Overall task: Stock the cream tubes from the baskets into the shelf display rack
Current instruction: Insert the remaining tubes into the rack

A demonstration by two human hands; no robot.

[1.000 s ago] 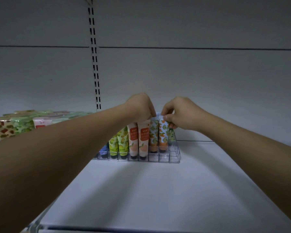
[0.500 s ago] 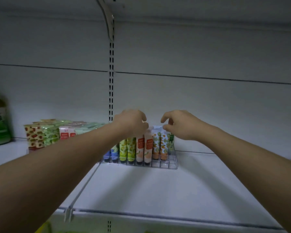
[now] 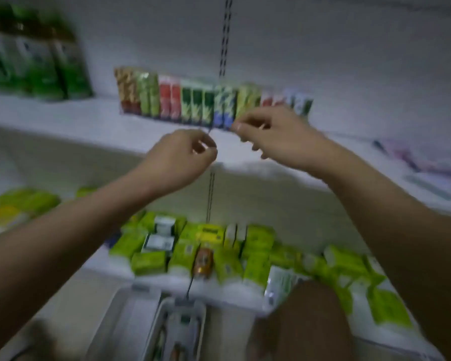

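The view is motion-blurred. A row of cream tubes (image 3: 193, 105) in several colours stands in the display rack on the upper white shelf (image 3: 63, 118). My left hand (image 3: 185, 155) hangs in the air below and in front of the rack, fingers loosely curled, with nothing visible in it. My right hand (image 3: 268, 131) is just in front of the rack's right part, also loosely curled and empty, hiding some tubes. At the bottom edge a white basket (image 3: 167, 308) holds a few tubes (image 3: 177, 347).
Green bottles (image 3: 37, 61) stand at the upper left. Many green boxes (image 3: 206, 246) cover the lower shelf. A slotted upright (image 3: 225, 35) runs down the back wall. Flat packs (image 3: 427, 173) lie at the right. My knee (image 3: 310, 321) is beside the basket.
Both hands have let go of the tubes and drawn back from the rack. The view has swung down, bringing the lower shelf and the basket into sight.
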